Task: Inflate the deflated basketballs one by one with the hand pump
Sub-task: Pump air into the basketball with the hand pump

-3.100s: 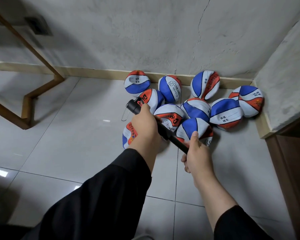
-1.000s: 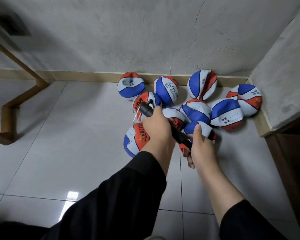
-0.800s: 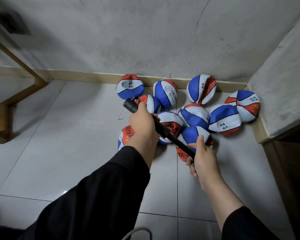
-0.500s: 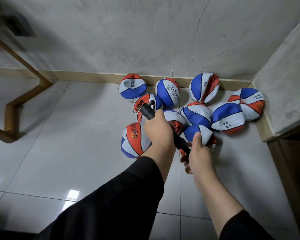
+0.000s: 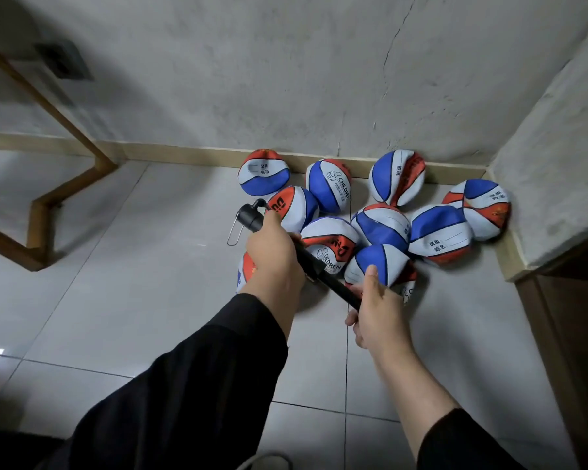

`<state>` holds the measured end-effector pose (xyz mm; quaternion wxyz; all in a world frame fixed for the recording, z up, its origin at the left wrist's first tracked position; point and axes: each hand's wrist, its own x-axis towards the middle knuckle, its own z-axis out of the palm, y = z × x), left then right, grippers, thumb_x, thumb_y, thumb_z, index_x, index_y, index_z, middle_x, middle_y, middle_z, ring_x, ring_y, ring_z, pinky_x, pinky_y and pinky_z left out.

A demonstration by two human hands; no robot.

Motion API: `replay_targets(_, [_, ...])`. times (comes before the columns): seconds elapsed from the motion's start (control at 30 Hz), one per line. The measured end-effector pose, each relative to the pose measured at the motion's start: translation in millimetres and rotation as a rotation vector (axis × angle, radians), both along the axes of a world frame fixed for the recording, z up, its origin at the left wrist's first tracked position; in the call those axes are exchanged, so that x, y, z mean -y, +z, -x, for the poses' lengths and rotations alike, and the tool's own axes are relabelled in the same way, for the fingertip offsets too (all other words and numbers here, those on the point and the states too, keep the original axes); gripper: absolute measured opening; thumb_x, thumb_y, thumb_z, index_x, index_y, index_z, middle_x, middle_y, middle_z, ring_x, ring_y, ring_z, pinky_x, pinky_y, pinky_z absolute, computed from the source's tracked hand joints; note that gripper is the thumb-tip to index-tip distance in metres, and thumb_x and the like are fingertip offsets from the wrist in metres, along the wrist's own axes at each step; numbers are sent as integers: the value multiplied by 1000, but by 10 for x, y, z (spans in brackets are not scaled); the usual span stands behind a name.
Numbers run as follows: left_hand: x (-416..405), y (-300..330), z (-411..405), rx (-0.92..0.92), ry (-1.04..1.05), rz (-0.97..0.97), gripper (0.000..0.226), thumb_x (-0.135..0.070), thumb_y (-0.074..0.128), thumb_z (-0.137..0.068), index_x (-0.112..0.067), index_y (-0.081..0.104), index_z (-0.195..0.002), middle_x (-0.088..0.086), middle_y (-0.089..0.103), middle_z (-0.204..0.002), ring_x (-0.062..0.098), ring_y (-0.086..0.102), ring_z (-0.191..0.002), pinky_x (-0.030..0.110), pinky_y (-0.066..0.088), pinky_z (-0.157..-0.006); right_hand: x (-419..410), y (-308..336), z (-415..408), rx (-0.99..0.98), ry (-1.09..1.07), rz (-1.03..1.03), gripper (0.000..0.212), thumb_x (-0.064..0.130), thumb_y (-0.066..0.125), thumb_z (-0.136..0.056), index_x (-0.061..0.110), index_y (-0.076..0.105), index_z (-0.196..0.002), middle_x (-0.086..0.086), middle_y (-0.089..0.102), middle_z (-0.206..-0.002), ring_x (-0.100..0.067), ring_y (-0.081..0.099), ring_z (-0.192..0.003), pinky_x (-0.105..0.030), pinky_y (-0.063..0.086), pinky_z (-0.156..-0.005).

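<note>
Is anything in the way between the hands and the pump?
No. The left hand grips the hand pump at its barrel, and the right hand grips its other end, above the deflated basketballs.

basketballs point(image 5: 440, 235): red-white-blue panels | pump point(image 5: 252, 218): black | sleeve point(image 5: 197, 385): black
</note>
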<state>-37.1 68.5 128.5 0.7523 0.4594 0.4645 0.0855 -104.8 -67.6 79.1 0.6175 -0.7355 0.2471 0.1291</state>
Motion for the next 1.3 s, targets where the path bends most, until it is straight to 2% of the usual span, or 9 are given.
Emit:
replay_targets(0.2, [287,-92,49,-44,-50,-27,32,-40,57,-91,-9,64,-91,11,55,-72,23,52,-58,21,44,-46,1,-48,-104,88,-11,117,84,83,20,-75,15,68,-85,-15,70,-71,-34,62,-69,-52,55,-73])
replay_targets(0.33, [494,-150,84,-24,-23,18,33,-42,57,-73,-11,59,-84,11,54,-72,25,51,-63,38,46,-64,-34,-7,-224,112,-10,159,87,82,18,-75,13,70,-88,-18,72,-83,-42,67,-85,-55,59,-80])
replay_targets(0.5, [494,-164,24,0,-59,-14,35,-37,57,-83,-8,65,-100,11,55,-75,23,55,-65,37,49,-64,-90,-58,-170,117,-6,143,70,72,28,-94,15,65,-83,-16,70,-81,-39,66,-78,-49,56,-75])
replay_targets(0.63, [391,-162,-105,15,-49,-26,23,-29,58,-91,-7,61,-94,14,56,-74,23,51,-58,28,43,-54,-32,-63,-179,127,-87,72,81,86,28,-73,16,68,-84,-12,69,-70,-34,61,-69,-40,46,-67])
replay_targets(0.8, [202,-104,-198,15,9,-9,18,-26,58,-95,-10,55,-88,9,55,-65,22,50,-52,28,44,-53,173,-138,-90,50,-87,26,57,64,35,-102,20,68,-86,-8,64,-53,-21,50,-49,-29,35,-55])
replay_targets(0.9, [248,-68,-174,14,-17,-52,21,-29,57,-93,-8,56,-90,10,54,-65,22,49,-50,27,44,-51,167,-150,-93,46,-71,46,60,63,33,-102,19,70,-86,-6,64,-52,-23,54,-54,-32,41,-59])
replay_targets(1.07, [504,-85,-56,26,-51,-77,40,-40,55,-68,-9,62,-92,12,54,-71,25,50,-63,40,46,-62,38,-84,-160,76,-55,108,83,84,21,-70,16,68,-79,-16,72,-79,-36,63,-74,-50,55,-75])
replay_targets(1.17, [585,-110,-13,11,-45,-73,53,-41,55,-66,-2,69,-99,11,58,-71,25,51,-61,40,46,-61,21,2,-243,85,-43,132,78,76,22,-81,13,67,-79,-16,72,-81,-40,67,-81,-54,57,-79])
replay_targets(1.3, [490,-103,-59,11,-56,-36,24,-31,59,-85,-9,61,-91,11,50,-72,24,47,-65,34,42,-60,-32,43,-237,113,4,112,74,76,24,-82,16,66,-77,-10,68,-71,-34,63,-72,-44,51,-69])
